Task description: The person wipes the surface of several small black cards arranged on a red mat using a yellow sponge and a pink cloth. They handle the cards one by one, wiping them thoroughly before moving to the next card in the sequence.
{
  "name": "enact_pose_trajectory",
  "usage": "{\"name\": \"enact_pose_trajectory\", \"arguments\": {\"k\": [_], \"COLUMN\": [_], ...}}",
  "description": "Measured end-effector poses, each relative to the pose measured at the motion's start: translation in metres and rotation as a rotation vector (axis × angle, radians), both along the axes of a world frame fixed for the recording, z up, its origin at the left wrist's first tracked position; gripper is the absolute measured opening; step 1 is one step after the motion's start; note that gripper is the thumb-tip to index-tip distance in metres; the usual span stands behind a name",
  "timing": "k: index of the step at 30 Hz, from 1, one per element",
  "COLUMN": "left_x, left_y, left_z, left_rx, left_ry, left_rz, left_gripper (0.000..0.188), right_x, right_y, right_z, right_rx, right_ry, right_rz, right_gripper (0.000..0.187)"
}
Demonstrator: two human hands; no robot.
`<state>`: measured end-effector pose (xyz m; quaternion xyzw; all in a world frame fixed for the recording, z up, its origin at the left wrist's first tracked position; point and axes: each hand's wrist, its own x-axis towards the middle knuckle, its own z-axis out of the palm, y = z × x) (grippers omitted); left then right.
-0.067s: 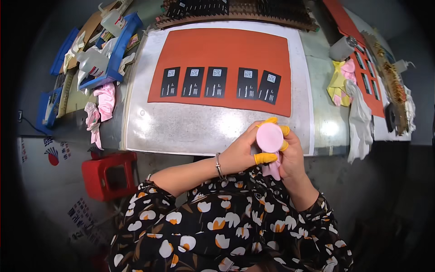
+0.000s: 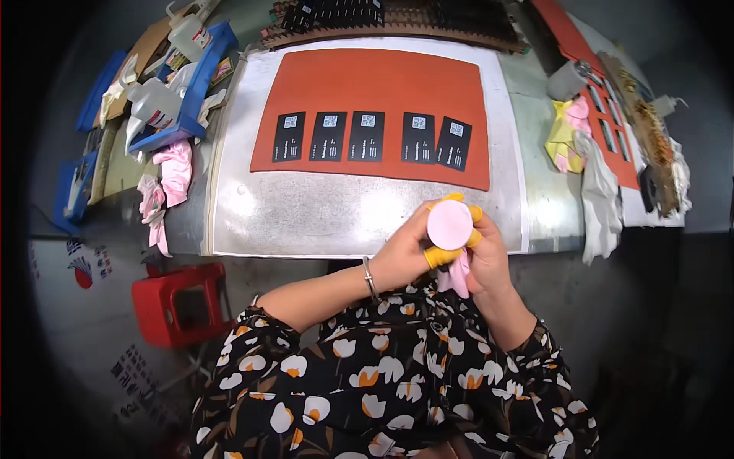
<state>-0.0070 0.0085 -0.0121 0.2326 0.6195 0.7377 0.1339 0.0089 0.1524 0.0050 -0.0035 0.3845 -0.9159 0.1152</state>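
Yellow finger cots cover several fingertips of both my hands. Between them, at the table's front edge, is a round, flat-faced pad wrapped in pink cloth (image 2: 449,226), its face turned up. My left hand (image 2: 407,256) grips it from the left, thumb against its lower edge. Closed round its other side is my right hand (image 2: 489,264). The gathered cloth tail (image 2: 458,277) hangs below the pad between my palms. Beyond my hands, several black cards (image 2: 368,136) with a printed square code lie in a row on an orange mat (image 2: 382,80).
Slotted wooden racks (image 2: 413,34) with black cards stand at the back. At left, a blue tray (image 2: 200,96) holds white bottles beside pink cloths (image 2: 176,172). White (image 2: 600,203) and yellow-pink cloths (image 2: 564,138) lie at right, near a grey canister (image 2: 567,79). A red stool (image 2: 157,310) stands below left.
The pink-wrapped pad and both hands have shifted slightly left in the picture. My left thumb has moved closer in under the pad. The cards keep their places on the mat.
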Motion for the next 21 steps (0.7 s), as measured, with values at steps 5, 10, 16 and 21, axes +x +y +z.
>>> {"name": "enact_pose_trajectory", "arguments": {"k": [5, 10, 16, 21], "left_x": [0.019, 0.022, 0.027, 0.012], "left_y": [-0.064, -0.072, -0.097, -0.108], "left_z": [0.016, -0.002, 0.007, 0.048], "left_rx": [0.064, 0.042, 0.070, -0.216], "left_ry": [0.047, 0.087, -0.261, -0.292], "left_rz": [-0.042, -0.033, -0.123, -0.190], "left_gripper": [0.045, 0.041, 0.022, 0.013], "right_x": [0.028, 0.029, 0.038, 0.024], "right_y": [-0.066, -0.069, -0.061, -0.077], "right_z": [0.015, 0.025, 0.031, 0.026], "right_rx": [0.169, 0.715, 1.431, 0.998], "right_ry": [-0.086, -0.059, 0.440, 0.444], "right_rz": [-0.100, -0.102, -0.240, 0.029], "right_gripper": [0.018, 0.019, 0.032, 0.055]}}
